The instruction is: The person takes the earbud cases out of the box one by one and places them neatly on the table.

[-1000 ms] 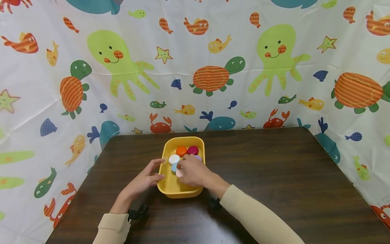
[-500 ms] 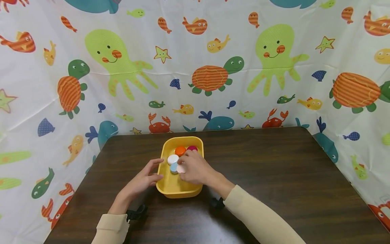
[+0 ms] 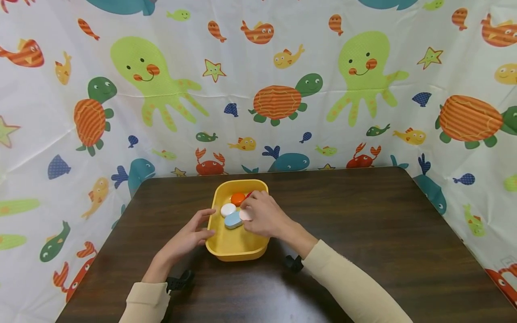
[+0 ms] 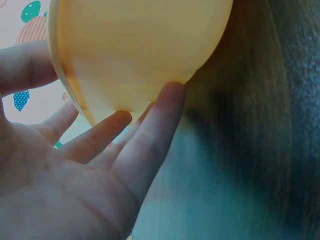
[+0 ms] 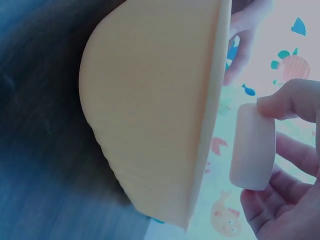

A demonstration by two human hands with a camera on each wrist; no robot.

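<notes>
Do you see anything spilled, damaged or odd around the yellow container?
Nothing stands out. The yellow container sits upright on the table, the orange piece, white piece and blue piece lie inside, and the right hand holds a pale piece.
</notes>
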